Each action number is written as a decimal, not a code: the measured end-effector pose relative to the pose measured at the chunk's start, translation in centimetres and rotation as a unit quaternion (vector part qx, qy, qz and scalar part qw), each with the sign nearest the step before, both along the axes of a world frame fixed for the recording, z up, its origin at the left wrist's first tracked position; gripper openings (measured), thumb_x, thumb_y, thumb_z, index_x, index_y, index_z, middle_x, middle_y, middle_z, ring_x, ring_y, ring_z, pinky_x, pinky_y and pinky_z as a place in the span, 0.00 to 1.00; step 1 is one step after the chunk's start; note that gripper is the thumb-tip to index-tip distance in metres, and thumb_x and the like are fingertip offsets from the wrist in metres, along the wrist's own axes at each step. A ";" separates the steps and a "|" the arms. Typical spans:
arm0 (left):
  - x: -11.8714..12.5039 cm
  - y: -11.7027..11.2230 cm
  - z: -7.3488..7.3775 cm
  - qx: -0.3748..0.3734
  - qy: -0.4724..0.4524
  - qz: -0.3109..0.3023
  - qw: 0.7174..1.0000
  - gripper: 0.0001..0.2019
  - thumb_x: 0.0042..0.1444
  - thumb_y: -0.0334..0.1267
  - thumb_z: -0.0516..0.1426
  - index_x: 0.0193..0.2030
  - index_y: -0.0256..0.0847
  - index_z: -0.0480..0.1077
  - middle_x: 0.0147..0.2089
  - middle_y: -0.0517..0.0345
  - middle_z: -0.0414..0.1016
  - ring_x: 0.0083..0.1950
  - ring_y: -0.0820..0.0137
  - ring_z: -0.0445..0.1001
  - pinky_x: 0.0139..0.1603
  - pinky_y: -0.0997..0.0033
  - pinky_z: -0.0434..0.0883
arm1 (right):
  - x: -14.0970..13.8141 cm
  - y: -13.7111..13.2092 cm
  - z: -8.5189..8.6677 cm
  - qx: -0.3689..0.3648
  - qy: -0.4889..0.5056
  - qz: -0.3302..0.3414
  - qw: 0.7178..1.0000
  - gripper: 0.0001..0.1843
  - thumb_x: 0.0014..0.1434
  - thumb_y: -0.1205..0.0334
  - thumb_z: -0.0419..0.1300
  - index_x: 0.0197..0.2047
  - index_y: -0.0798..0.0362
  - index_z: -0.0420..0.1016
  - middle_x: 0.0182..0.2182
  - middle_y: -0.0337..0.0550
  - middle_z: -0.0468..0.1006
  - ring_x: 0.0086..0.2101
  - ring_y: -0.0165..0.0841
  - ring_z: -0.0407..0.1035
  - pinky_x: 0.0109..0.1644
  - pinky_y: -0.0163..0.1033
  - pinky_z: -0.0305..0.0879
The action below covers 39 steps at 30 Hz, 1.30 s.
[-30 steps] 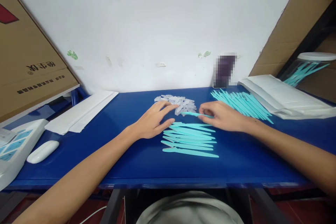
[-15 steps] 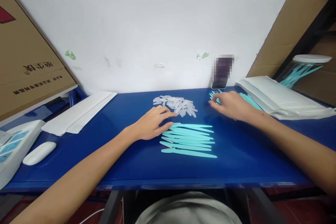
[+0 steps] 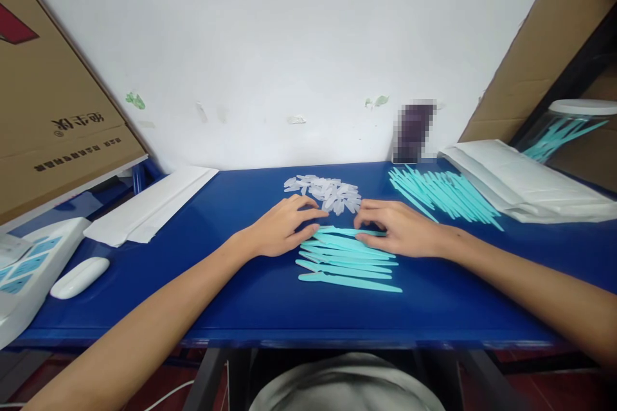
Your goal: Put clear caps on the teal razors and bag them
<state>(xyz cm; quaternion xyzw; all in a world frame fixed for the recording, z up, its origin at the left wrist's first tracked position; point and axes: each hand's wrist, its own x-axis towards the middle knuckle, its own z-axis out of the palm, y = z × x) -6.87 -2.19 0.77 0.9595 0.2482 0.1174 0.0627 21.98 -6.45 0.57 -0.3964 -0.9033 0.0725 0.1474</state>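
Several turquoise eyebrow razors (image 3: 349,278) lie roughly parallel in a row at the middle of the blue table, blade ends to the left. My left hand (image 3: 279,226) rests by the blade end of the uppermost razor, thumb and index finger apart, the thumb tip touching or just over it. Over the handle ends of the upper razors is my right hand (image 3: 402,229), its fingers bent and its thumb apart from them. Just beyond the hands lies a loose pile of translucent blade covers (image 3: 332,191). A larger heap of turquoise razors (image 3: 446,194) spreads behind my right hand.
White padded envelopes (image 3: 525,180) lie at the right, before a lidded jar (image 3: 563,128) of turquoise sticks. A blurred phone (image 3: 414,133) leans on the wall. At the left are white paper (image 3: 154,205), a white oval case (image 3: 80,277), a power strip (image 3: 43,257) and a carton (image 3: 62,77).
My right hand has moved left and nearer, from the razor heap to the handle ends of the row. The heap is now uncovered. My left hand has hardly moved.
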 end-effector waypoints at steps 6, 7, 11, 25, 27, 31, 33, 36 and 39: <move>0.2 0.9 -0.7 -0.030 -0.016 -0.001 0.999 0.23 0.74 0.43 0.40 0.70 0.46 0.62 0.70 0.52 0.65 0.71 0.58 0.60 0.68 0.53 0.59 | 0.0 0.3 -0.1 -0.018 -0.008 0.008 1.000 0.11 0.67 0.55 0.56 0.40 0.52 0.75 0.34 0.41 0.75 0.31 0.31 0.67 0.34 0.36 0.57; 0.5 1.0 -0.8 -0.040 -0.017 -0.006 0.999 0.23 0.74 0.42 0.40 0.71 0.47 0.60 0.72 0.55 0.63 0.73 0.58 0.57 0.70 0.52 0.57 | 0.1 0.3 -0.1 -0.015 -0.011 0.010 1.000 0.11 0.67 0.55 0.56 0.40 0.52 0.75 0.34 0.41 0.75 0.30 0.31 0.66 0.34 0.36 0.57; 1.2 1.1 -1.3 -0.051 -0.002 -0.012 0.999 0.24 0.74 0.42 0.39 0.73 0.48 0.57 0.74 0.57 0.59 0.76 0.58 0.51 0.72 0.50 0.53 | 0.4 0.3 0.1 0.007 -0.031 0.022 0.999 0.11 0.68 0.60 0.53 0.38 0.52 0.76 0.33 0.41 0.76 0.30 0.31 0.68 0.34 0.37 0.58; -0.8 2.7 -1.4 -0.020 -0.063 0.016 0.998 0.21 0.65 0.26 0.47 0.56 0.42 0.75 0.56 0.53 0.79 0.53 0.62 0.72 0.54 0.58 0.70 | 1.2 0.5 0.8 -0.013 -0.011 -0.043 0.999 0.09 0.65 0.62 0.52 0.34 0.50 0.70 0.24 0.38 0.74 0.23 0.31 0.64 0.30 0.37 0.53; -0.7 2.7 -1.5 -0.013 -0.067 0.026 0.997 0.17 0.67 0.30 0.49 0.56 0.42 0.75 0.52 0.54 0.81 0.50 0.62 0.72 0.51 0.58 0.69 | 1.1 0.5 0.8 -0.025 -0.014 -0.039 0.999 0.10 0.66 0.61 0.51 0.34 0.51 0.70 0.23 0.37 0.73 0.21 0.31 0.63 0.29 0.37 0.53; -0.5 2.7 -1.4 -0.008 -0.075 0.041 0.996 0.13 0.69 0.37 0.53 0.53 0.44 0.77 0.47 0.55 0.82 0.46 0.63 0.73 0.51 0.59 0.67 | 0.9 0.3 0.8 -0.025 -0.023 -0.027 0.999 0.11 0.67 0.61 0.51 0.34 0.51 0.70 0.23 0.38 0.74 0.21 0.31 0.64 0.28 0.37 0.53; -0.4 2.7 -1.4 -0.012 -0.081 0.051 0.995 0.12 0.69 0.40 0.54 0.51 0.44 0.78 0.46 0.54 0.82 0.45 0.63 0.73 0.50 0.59 0.67 | 0.9 0.2 0.8 -0.020 -0.027 -0.015 0.999 0.11 0.67 0.61 0.51 0.35 0.51 0.71 0.24 0.39 0.76 0.23 0.31 0.66 0.29 0.37 0.53; -0.3 2.7 -1.4 -0.030 -0.084 0.078 0.993 0.13 0.67 0.45 0.57 0.48 0.44 0.79 0.44 0.53 0.81 0.45 0.62 0.72 0.50 0.58 0.68 | 1.0 0.2 0.8 -0.010 -0.035 -0.017 0.999 0.11 0.68 0.60 0.50 0.38 0.50 0.73 0.26 0.40 0.78 0.24 0.33 0.68 0.30 0.37 0.54; -0.2 2.6 -1.2 -0.054 -0.080 0.103 0.990 0.13 0.66 0.47 0.58 0.46 0.44 0.80 0.41 0.54 0.80 0.45 0.61 0.72 0.53 0.56 0.68 | 1.0 0.5 0.6 0.004 -0.043 -0.043 0.998 0.14 0.70 0.58 0.48 0.43 0.51 0.74 0.29 0.42 0.80 0.27 0.34 0.71 0.31 0.37 0.56</move>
